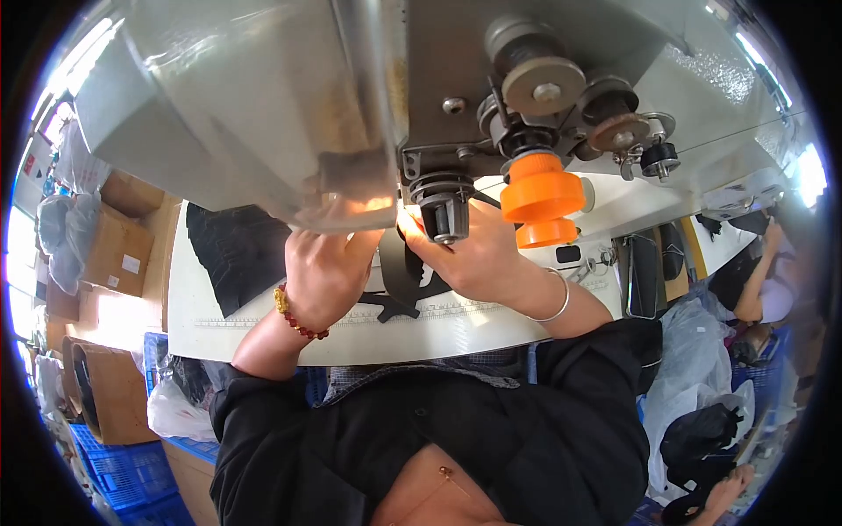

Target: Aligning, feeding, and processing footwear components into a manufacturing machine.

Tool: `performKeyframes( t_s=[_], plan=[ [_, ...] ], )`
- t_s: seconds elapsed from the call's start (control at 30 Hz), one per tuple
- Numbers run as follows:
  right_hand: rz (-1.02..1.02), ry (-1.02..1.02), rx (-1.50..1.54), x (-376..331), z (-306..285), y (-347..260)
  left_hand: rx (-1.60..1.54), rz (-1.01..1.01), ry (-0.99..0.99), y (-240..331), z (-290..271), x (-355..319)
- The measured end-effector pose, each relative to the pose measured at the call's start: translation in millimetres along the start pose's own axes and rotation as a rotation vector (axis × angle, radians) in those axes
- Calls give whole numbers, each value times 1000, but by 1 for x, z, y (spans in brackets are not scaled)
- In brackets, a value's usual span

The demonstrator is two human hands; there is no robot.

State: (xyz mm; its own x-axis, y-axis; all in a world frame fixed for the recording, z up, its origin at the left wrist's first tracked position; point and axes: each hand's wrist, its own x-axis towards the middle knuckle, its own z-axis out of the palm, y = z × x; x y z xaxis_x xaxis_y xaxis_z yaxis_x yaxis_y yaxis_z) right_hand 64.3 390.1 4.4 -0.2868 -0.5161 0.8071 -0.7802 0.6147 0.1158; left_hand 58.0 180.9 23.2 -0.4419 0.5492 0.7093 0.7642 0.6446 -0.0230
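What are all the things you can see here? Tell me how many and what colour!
sewing machine: one, grey metal, over the table, close to the camera
orange spools: two, orange, stacked on the machine's right side
dark cut piece: one, black, flat on the table under both hands
stack of dark pieces: one, black, table's left part
table: one, white, ruler marks along the front edge
cardboard boxes: several, brown, floor at left
crates: some, blue, lower left
left hand: one, red bead bracelet, on the dark cut piece
right hand: one, silver bangle, on the dark cut piece by the needle area
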Motion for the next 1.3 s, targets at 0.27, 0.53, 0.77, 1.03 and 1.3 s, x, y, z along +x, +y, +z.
performKeyframes(
  t_s=[0.27,0.53,0.77,1.03,1.3],
  plan=[
    [95,-75,111,-3,-2,5,-72,-72,32,-3,-6,-2],
    [42,-109,126,0,-14,13,-108,11,16,-2,-8,3],
    [2,-76,101,2,-14,14,-8,37,23,2,-2,-4],
    [70,-101,76,-1,-9,12,1,19,21,1,1,-8],
    [83,-41,101,-1,-9,20,-62,61,-41,11,-9,-2]
  ],
)
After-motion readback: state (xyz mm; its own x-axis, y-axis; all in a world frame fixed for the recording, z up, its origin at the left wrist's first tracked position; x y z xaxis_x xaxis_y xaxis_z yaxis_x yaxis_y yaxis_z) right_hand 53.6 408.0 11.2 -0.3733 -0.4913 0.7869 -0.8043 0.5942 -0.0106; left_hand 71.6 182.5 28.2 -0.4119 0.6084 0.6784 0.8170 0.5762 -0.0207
